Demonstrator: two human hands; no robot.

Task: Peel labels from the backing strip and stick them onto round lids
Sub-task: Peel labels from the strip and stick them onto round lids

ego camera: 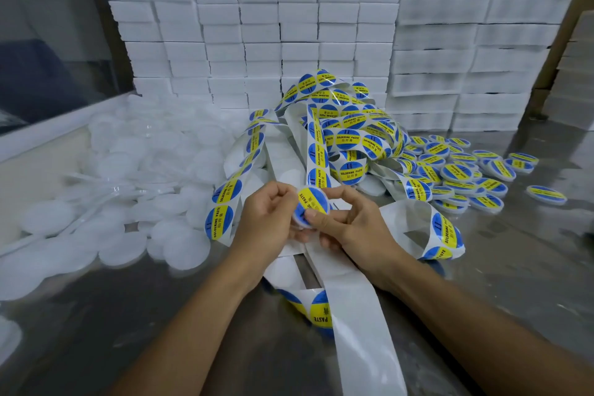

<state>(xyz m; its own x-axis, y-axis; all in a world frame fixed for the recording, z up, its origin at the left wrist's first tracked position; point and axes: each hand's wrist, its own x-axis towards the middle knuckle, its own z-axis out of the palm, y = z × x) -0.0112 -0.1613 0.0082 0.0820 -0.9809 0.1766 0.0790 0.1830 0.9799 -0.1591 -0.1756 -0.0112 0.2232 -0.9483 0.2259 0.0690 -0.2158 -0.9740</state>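
Lid (pixel 311 207) (blue-yellow label on top) was pinched by left hand (pixel 266 219) and right hand (pixel 356 222) above strip (pixel 360 309).

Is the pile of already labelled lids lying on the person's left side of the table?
No, the labelled lids lie on the right; plain white lids fill the left.

Grey metal tabletop (pixel 501 270) under heaps of lids, labels and boxes

A tangled backing strip (pixel 324 145) of blue-and-yellow labels lies mid-table. Left of the strip sprawls a heap of plain white lids (pixel 106 196); right of it lie labelled lids (pixel 463 173), one (pixel 546 194) apart from the rest. Behind the strip, stacked white boxes (pixel 257 26) form a wall.
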